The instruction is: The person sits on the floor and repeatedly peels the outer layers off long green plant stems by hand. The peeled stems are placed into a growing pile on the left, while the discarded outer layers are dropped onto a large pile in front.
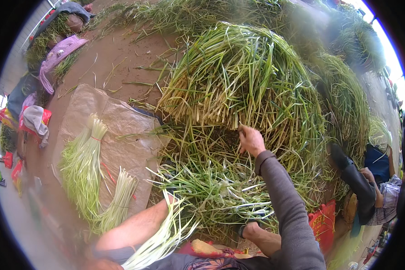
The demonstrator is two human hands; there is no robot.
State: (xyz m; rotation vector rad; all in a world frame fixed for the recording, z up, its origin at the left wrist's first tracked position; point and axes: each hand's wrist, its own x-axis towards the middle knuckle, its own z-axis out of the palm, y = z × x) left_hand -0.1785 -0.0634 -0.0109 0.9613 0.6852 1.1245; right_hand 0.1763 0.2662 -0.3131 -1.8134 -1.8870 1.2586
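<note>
A large heap of long green leafy stalks, probably garlic chives or a similar vegetable, lies before me with its pale cut ends towards me. My right hand is at those ends, its fingertips touching or very near them. Whether a stalk is pinched there is hard to see. At the lower left picture edge, my left hand is mostly cut off and blurred. It holds a loose bunch of pale green-white stalks, which fans up across my lap. Loose leaves lie piled between my legs.
On a brown sheet at left lie tied bundles of pale stalks and a smaller bundle. Red ties lie there. A red printed bag stands right of my arm. Another person sits at far right beside more heaps.
</note>
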